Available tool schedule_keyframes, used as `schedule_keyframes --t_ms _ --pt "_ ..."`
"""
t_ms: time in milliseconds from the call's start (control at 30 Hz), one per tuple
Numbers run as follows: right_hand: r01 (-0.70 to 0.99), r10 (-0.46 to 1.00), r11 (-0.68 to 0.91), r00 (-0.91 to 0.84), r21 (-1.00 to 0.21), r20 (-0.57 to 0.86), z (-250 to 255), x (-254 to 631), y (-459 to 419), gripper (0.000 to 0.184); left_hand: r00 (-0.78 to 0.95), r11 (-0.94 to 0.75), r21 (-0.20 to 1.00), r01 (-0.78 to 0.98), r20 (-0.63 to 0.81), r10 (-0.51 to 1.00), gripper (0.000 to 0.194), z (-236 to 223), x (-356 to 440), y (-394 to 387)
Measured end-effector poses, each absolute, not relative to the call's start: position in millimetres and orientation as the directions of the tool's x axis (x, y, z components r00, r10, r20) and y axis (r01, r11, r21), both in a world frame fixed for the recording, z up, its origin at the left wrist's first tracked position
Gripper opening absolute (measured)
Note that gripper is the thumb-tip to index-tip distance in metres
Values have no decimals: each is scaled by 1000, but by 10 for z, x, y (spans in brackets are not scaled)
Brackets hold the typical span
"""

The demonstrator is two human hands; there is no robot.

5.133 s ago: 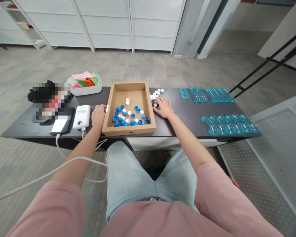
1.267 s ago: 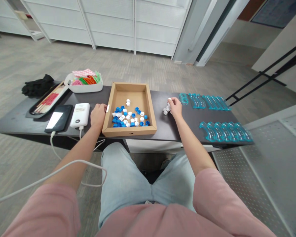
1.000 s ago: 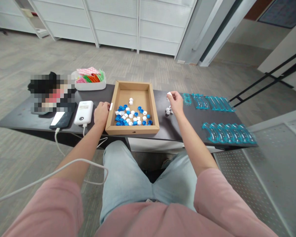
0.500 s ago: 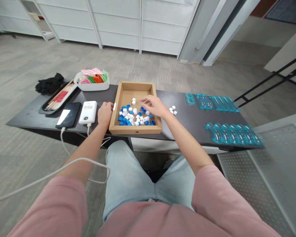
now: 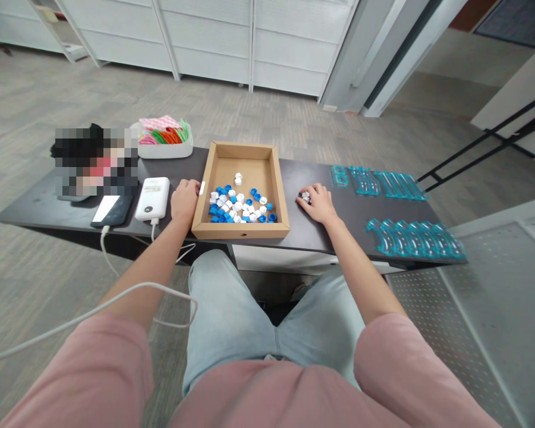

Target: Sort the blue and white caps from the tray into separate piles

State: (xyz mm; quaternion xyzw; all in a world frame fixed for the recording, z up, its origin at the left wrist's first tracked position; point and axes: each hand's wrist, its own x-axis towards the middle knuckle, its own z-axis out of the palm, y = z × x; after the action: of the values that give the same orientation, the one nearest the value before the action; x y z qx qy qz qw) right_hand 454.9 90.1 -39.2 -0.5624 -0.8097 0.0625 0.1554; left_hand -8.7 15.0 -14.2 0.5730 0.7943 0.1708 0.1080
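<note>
My left hand (image 5: 185, 201) rests at the left wall of a shallow cardboard box (image 5: 284, 202), its fingers curled against that side. Many small blue and white hexagonal pieces (image 5: 237, 205) lie loose in the near half of the box, and a pair of white ones sits farther back. To the right of the box, my right hand (image 5: 317, 204) is down on the dark table, fingers and thumb curved round a small group of white hexagonal pieces (image 5: 305, 196). My palm and fingers partly cover that group.
Teal-edged clear plastic parts (image 5: 414, 239) lie in two rows at the right. On the left are a white power bank (image 5: 153, 199) with a cable, a phone (image 5: 113, 208) and a white basket (image 5: 167, 150) of colourful items. A blurred patch hides the far left.
My right hand has moved right, from above the box down to the white pieces on the table. My left hand stays at the box's left side. The view has shifted slightly.
</note>
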Motion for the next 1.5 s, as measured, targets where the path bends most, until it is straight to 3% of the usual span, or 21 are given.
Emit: schedule_keyframes --t_ms 233,367,467,567,667,767,833,967,1067,1167,1267,1367,1500 --pt "916 945 321 -292 -241 150 -321 4491 795 25 -345 300 370 879 62 936 43 -150 -42 162" --pt "874 950 267 -169 -406 261 -201 4416 812 25 -323 278 352 894 74 944 37 -143 -25 154" --pt "763 901 380 -179 -523 395 -20 4152 840 30 -320 279 325 904 78 944 34 -135 -13 154" --pt "647 820 565 -367 -512 440 195 3692 792 26 -335 300 303 904 68 940 32 -128 3 164" --pt "579 723 680 -630 -450 283 336 3183 701 20 -337 302 298 905 71 939 31 -133 13 172" --pt "529 591 758 -804 -382 59 353 2798 641 38 -331 288 306 908 98 939 31 -151 15 173" --pt "507 540 785 -841 -356 -7 336 2656 627 49 -330 282 313 907 112 937 33 -167 14 172" --pt "482 480 788 -871 -383 -108 379 2635 644 38 -327 276 324 905 113 938 36 -190 16 178" --pt "633 601 741 -774 -224 -201 456 2734 677 26 -327 277 325 904 112 938 36 -201 16 185" --pt "711 692 694 -703 -114 -164 472 2771 675 30 -321 268 332 905 116 940 36 -210 13 191" --pt "553 553 785 -828 -278 -86 419 2700 626 30 -316 261 336 905 121 941 34 -218 12 194" --pt "402 376 812 -915 -423 -148 393 2621 597 22 -316 262 335 905 120 941 34 -213 12 192" --pt "573 548 774 -819 -270 -169 455 2591 673 17 -309 263 336 904 90 947 37 -178 17 173"
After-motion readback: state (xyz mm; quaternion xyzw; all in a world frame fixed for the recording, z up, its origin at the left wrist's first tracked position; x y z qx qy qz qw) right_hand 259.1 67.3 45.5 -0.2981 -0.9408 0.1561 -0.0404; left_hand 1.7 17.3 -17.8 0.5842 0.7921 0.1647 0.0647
